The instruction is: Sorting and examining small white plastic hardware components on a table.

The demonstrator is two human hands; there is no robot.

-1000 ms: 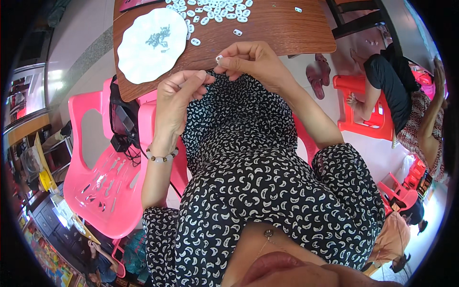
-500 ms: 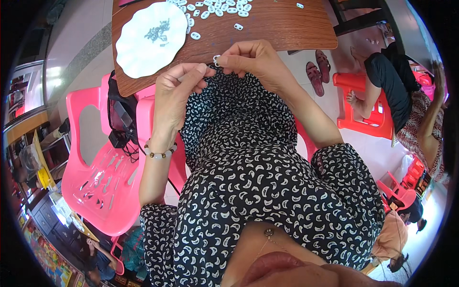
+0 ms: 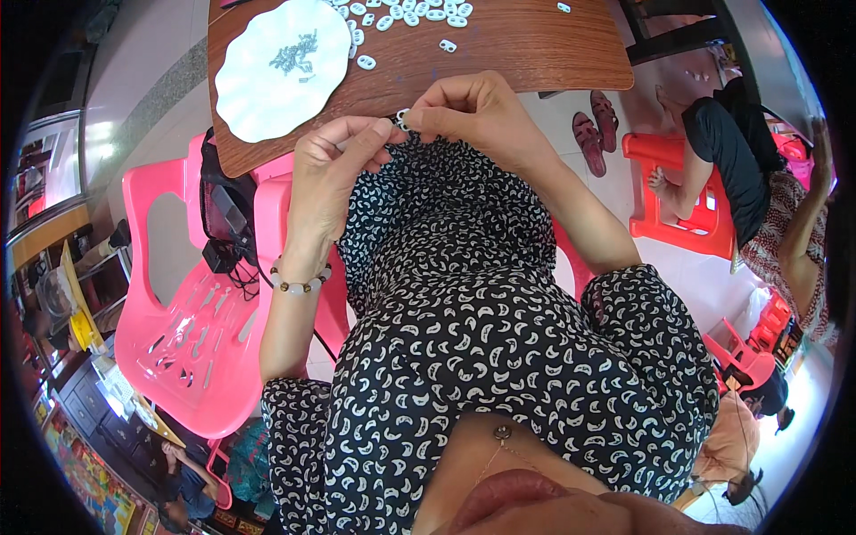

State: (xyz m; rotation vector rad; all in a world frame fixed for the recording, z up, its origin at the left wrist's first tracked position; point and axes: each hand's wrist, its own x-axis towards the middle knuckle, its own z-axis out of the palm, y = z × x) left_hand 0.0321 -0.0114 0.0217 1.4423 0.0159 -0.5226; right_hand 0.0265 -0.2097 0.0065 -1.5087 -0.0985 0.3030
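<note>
Since the earlier frame both hands have stayed at the near edge of the brown wooden table (image 3: 535, 53), with the small white plastic ring piece (image 3: 402, 118) still between them at upper centre of the frame. Fingertips of the right hand (image 3: 477, 111) are pressed together, pinching this piece from the right side. Just beside it, the left hand (image 3: 334, 174) has its thumb and forefinger closed toward the same piece, the other fingers curled; a beaded bracelet (image 3: 299, 283) circles its wrist. At the upper left sits a white scalloped plate (image 3: 259, 89) holding a little heap of small grey metal parts (image 3: 294, 55). A scatter of more white ring pieces (image 3: 401, 13) lies along the top edge. At lower left stands a pink plastic chair (image 3: 178, 330).
</note>
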